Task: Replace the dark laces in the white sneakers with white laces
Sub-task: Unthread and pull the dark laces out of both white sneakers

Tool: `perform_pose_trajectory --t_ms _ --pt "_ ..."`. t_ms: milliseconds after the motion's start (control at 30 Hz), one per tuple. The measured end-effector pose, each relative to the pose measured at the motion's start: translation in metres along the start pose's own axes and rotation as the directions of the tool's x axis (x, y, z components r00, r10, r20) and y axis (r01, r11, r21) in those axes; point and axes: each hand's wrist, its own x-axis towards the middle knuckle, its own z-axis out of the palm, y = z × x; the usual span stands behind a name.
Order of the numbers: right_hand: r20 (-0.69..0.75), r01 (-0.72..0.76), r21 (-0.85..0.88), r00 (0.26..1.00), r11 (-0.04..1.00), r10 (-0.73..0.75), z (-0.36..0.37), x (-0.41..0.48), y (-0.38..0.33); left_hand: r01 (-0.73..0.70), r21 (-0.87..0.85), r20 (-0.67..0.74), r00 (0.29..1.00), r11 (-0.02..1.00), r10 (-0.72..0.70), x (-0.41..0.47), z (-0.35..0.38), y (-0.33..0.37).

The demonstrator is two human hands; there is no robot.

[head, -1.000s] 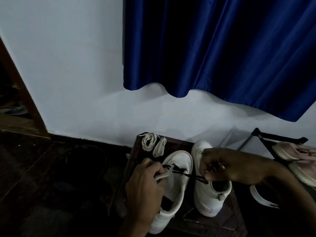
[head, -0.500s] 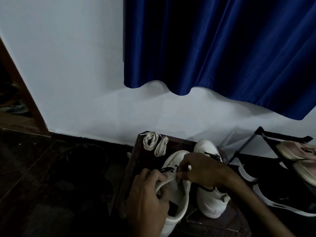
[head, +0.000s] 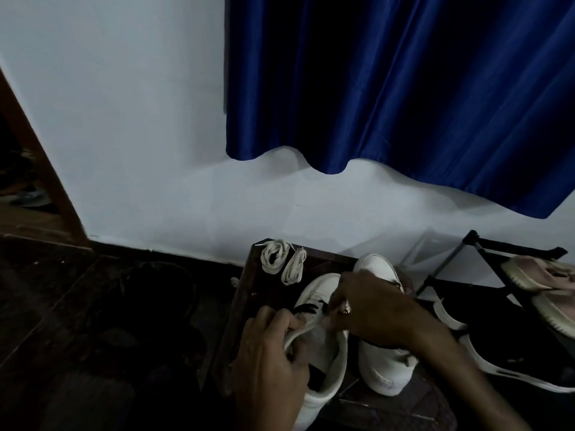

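Two white sneakers stand side by side on a dark wooden stool [head: 249, 293]. My left hand [head: 270, 356] grips the collar of the left sneaker [head: 323, 346]. A short stretch of dark lace [head: 306, 308] still crosses its eyelets. My right hand [head: 370, 309] reaches over from the right and pinches at that lace near the tongue. Behind my right hand, the right sneaker [head: 382, 368] shows only its toe and heel. Two coiled white laces [head: 281, 259] lie at the stool's far left corner.
A white wall and a blue curtain [head: 389, 88] rise behind the stool. A black shoe rack [head: 485, 253] at right holds a pink-and-cream shoe [head: 541, 275] and a black shoe with white trim [head: 497, 346]. Dark floor lies to the left.
My right hand came in from over the right sneaker to the left sneaker's eyelets. The long stretch of dark lace pulled out a second ago is gone from sight.
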Motion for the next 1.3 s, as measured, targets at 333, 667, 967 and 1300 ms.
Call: perform_pose_trajectory --t_ms 333,667,967,1300 --pt "0.094 0.061 0.098 0.993 0.993 -0.070 -0.043 -0.044 0.028 -0.006 0.011 0.021 1.000 1.000 0.006 -0.001 0.001 -0.003" --pt "0.087 -0.069 -0.034 0.994 0.997 0.072 -0.007 0.000 -0.007 0.004 -0.023 0.002 1.000 1.000 -0.004 -0.001 0.003 -0.002" --pt "0.109 0.142 0.069 0.983 0.988 -0.149 -0.029 -0.038 0.006 0.022 -0.049 -0.001 1.000 0.999 -0.022 -0.001 0.000 0.000" --pt "0.053 -0.042 -0.113 0.997 0.993 0.049 -0.027 -0.020 -0.013 0.014 -0.043 -0.005 1.000 0.999 -0.015 -0.002 0.000 -0.001"
